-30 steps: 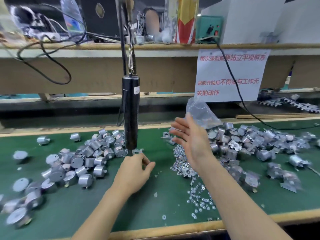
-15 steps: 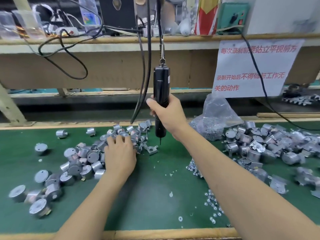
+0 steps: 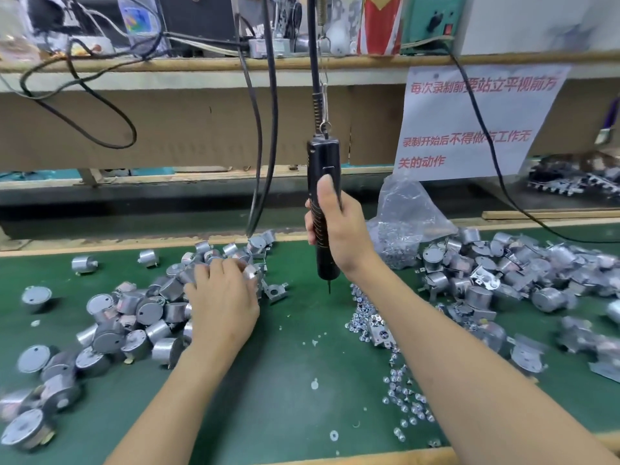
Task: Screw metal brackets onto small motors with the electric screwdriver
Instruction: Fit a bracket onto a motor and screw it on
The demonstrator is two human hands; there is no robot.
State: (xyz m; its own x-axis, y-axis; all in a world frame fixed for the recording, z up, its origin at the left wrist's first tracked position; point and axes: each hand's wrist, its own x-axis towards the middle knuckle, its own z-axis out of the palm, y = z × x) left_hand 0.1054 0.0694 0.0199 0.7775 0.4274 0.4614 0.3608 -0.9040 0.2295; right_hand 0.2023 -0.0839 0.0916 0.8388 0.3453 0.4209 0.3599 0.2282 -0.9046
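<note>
The black electric screwdriver (image 3: pixel 323 162) hangs from a cord and spring. My right hand (image 3: pixel 339 229) grips its ribbed lower body, and the bit points down just above the green mat (image 3: pixel 285 364). My left hand (image 3: pixel 221 303) lies on the pile of small silver motors (image 3: pixel 134 317) at the left. Its fingers curl down among them, round a motor (image 3: pixel 250 272) at the top of the pile. A loose metal bracket (image 3: pixel 276 292) lies between my two hands. Loose screws (image 3: pixel 365 317) are scattered under my right forearm.
A clear bag of screws (image 3: pixel 406 216) stands behind my right hand. A heap of motors with brackets (image 3: pixel 486 273) fills the right side. Black cables (image 3: pixel 261 146) hang down from the wooden shelf (image 3: pixel 201 63). A paper notice (image 3: pixel 469 122) hangs at the back right.
My right hand, open and reaching a second ago, has taken hold of the screwdriver. My left hand moved left from the screwdriver's tip onto the motor pile and stays there.
</note>
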